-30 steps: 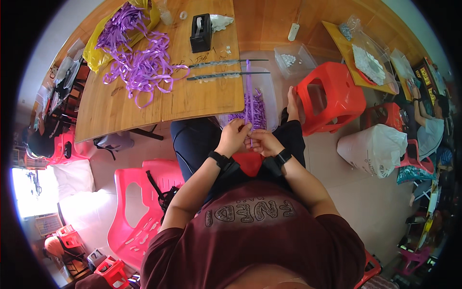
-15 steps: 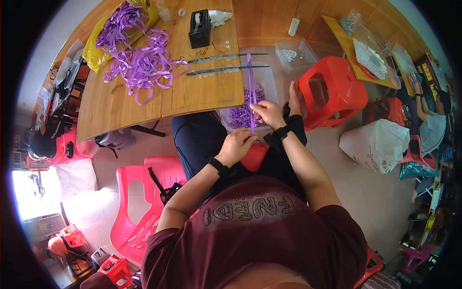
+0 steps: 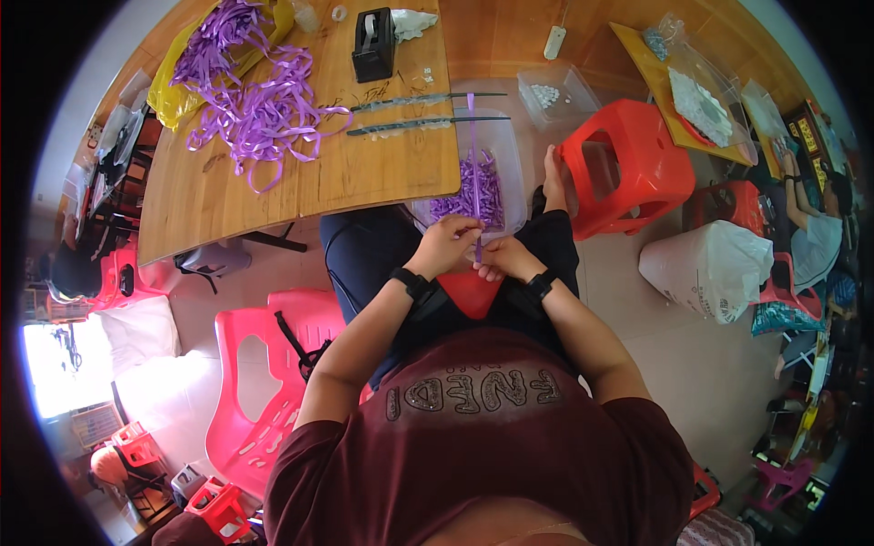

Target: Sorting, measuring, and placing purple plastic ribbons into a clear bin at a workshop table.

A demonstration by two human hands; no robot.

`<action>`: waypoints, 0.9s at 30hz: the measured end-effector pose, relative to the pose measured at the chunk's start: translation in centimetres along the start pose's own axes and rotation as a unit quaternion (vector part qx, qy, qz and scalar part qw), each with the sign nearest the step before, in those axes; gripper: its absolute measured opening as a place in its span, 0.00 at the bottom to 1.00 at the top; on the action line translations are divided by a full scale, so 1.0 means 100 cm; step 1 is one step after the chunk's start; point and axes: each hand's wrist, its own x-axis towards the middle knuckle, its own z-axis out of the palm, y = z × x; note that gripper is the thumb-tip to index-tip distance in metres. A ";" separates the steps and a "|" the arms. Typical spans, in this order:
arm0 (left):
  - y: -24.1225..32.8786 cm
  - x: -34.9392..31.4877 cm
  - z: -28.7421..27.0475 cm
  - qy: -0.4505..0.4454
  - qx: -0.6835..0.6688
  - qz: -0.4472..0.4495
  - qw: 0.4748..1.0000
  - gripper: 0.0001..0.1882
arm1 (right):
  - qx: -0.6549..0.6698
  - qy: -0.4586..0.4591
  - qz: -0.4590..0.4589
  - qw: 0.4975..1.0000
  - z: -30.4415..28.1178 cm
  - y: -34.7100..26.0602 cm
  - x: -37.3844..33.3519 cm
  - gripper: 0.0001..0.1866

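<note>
A purple ribbon [image 3: 474, 164] hangs looped over two dark narrow strips [image 3: 430, 125] and runs taut toward my lap. My left hand [image 3: 446, 246] pinches it between thumb and fingertips. Just nearer to me and to the right, my right hand [image 3: 510, 258] has its fingers closed on the ribbon's lower end, which they partly hide. Below the ribbon, a clear plastic bin [image 3: 516, 173] holds many short purple ribbon pieces [image 3: 487, 196]. Both strips lie on the wooden table [image 3: 382, 177] under clear tape, their ends jutting past its right edge.
A tangle of purple ribbon [image 3: 264, 114] spills from a yellow bag [image 3: 164, 96] on the table, left of a black tape dispenser [image 3: 373, 45]. On the right stand a red stool [image 3: 628, 164] and a white sack [image 3: 706, 268]. A pink chair [image 3: 246, 391] is at my left.
My left hand has moved forward along the ribbon, and my right hand has come back toward me, so the right is now the nearer one. The view has shifted slightly.
</note>
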 end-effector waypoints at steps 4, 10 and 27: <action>0.000 0.009 -0.006 -0.056 -0.097 -0.024 0.993 0.12 | 0.018 -0.022 0.015 0.999 0.004 -0.005 -0.009 0.18; -0.002 0.002 -0.011 -0.090 -0.145 -0.077 0.982 0.11 | -0.003 -0.022 -0.003 1.000 0.004 -0.010 -0.018 0.16; 0.037 -0.013 -0.013 0.005 -0.064 0.059 0.996 0.07 | 0.117 0.142 -0.280 0.942 -0.009 -0.149 0.015 0.09</action>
